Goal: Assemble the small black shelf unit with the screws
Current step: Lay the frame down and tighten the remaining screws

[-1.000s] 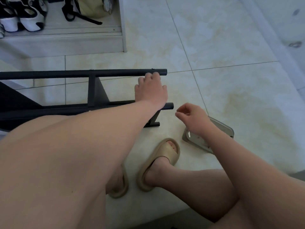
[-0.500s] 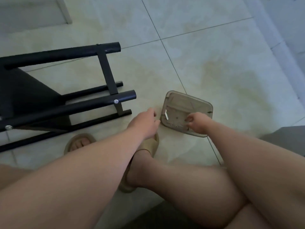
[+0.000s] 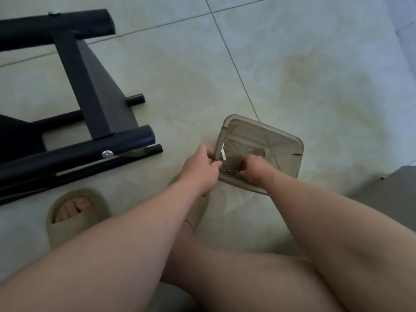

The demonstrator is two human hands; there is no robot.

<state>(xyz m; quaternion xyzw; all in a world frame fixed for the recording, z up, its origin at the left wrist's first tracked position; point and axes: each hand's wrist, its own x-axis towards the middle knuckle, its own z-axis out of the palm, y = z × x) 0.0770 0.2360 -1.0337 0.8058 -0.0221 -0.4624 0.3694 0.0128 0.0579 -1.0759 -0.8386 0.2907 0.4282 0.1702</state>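
Left hand (image 3: 200, 170) is pinching the near-left rim of the translucent grey plastic tray (image 3: 297, 149), right hand (image 3: 255, 166) is digging inside (gripping anything? cannot tell); a tilt could scatter small silver screws (image 3: 228, 169).

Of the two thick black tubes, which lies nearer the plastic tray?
The near thick tube, whose rounded end stops just left of the tray; the far thick tube lies up by the picture's top edge.
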